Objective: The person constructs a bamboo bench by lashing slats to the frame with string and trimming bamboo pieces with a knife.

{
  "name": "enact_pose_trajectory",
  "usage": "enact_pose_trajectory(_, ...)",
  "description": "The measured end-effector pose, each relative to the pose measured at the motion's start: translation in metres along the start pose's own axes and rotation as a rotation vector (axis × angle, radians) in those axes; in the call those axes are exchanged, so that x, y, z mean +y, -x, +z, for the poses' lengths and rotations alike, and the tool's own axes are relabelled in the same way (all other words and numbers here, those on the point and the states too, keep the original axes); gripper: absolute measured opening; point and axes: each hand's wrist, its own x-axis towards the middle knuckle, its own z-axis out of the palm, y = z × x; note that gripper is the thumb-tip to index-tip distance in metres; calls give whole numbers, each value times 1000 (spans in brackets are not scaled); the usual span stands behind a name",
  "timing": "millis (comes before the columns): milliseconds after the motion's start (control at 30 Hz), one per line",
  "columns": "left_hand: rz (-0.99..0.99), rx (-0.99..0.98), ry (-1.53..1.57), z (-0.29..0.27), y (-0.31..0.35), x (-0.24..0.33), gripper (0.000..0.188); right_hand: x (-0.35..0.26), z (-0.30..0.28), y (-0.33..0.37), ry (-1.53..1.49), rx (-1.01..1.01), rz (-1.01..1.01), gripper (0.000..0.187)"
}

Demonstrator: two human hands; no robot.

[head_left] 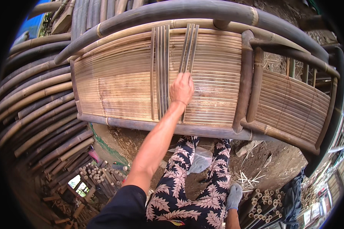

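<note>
My bare left hand [182,88] is closed round a few narrow dark bamboo strips [189,47] that lie slightly slanted across a bamboo bench seat [214,80]. Just left of it, several similar strips [161,72] lie side by side across the seat, from its back towards the front rail. The seat itself is made of pale slats running lengthwise. My right hand [234,196], in a grey glove, is down beside my right thigh, its fingers seemingly stretched out and nothing visible in it.
A thick dark bamboo rail [172,14] curves along the bench's far side. To the right is a smaller slatted section [292,105]. Stacked bamboo poles [42,95] fill the left. Bundles of cut bamboo stand below left [103,177] and below right [265,204]. A clear plastic bag [200,160] lies between my legs.
</note>
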Motion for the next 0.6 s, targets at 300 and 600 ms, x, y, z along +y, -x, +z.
enact_pose_trajectory(300,-197,-238,-560,23,-37,10,41,127,13,74,-48,-126,231,29)
enact_pose_trajectory(600,-157,-301,401,-5,62,61,24,215,51,55,-40,-192,163,28)
